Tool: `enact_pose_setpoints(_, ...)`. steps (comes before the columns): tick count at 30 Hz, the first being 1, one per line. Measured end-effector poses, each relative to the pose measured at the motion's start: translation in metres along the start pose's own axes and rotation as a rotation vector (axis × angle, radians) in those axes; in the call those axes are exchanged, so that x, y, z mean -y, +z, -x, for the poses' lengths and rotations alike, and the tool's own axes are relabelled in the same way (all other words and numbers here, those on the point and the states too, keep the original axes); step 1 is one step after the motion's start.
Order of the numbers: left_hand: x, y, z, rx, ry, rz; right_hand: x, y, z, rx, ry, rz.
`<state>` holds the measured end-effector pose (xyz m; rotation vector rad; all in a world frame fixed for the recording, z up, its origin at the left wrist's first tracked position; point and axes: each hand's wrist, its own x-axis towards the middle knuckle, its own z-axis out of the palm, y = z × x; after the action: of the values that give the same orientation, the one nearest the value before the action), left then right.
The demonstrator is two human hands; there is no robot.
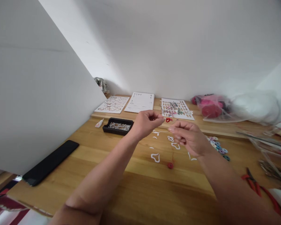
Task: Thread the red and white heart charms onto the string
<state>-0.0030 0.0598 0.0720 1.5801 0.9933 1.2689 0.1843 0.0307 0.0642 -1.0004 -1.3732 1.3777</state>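
Over the middle of the wooden table, my left hand (148,122) is closed, thumb against fingers, beside a small red looped piece (168,120). My right hand (188,135) pinches near a thin pale strand (163,131); what lies between its fingertips is too small to make out. Below the hands lie white curvy cut-out shapes (155,157), some thin slivers and a white flower-like outline (170,138). A red spool (170,165) sits nearer me, with a faint thread running up from it.
A black tray (105,128) of beads and a small glue tube (99,123) stand left; a black slab (51,162) lies farther left. Patterned sheets (112,104) rest on the back ledge. Coloured spools (217,145), red-handled pliers (252,181) and plastic bags (255,106) are on the right.
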Motion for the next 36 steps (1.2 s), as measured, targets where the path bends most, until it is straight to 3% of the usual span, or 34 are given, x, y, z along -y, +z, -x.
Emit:
enact_pose_setpoints(3,-0.001,0.000,0.002,0.058,-0.002,-0.147,0.006,-0.003,0.004,-0.043,-0.125,0.169)
enact_pose_setpoints(7,-0.006,0.001,0.007,0.206,-0.019,-0.175,0.013,-0.010,0.005,-0.057,-0.189,0.289)
enact_pose_setpoints(12,-0.011,0.000,0.010,0.387,0.012,-0.151,0.017,-0.021,0.004,0.005,-0.118,0.237)
enact_pose_setpoints(17,-0.012,-0.004,0.011,0.535,-0.067,0.042,0.015,-0.025,0.002,0.106,-0.048,0.103)
enact_pose_setpoints(19,-0.012,-0.003,0.010,0.528,-0.100,0.131,0.010,-0.023,0.000,0.128,-0.003,0.022)
enact_pose_setpoints(24,-0.007,-0.001,0.006,0.375,-0.148,0.263,-0.004,-0.017,-0.005,0.100,0.118,-0.219)
enact_pose_setpoints(29,-0.005,-0.001,0.004,0.292,-0.180,0.369,-0.007,-0.013,-0.008,0.122,0.185,-0.239)
enact_pose_setpoints(36,-0.004,0.003,0.007,0.303,-0.178,0.363,-0.008,-0.008,-0.007,0.150,0.173,-0.217)
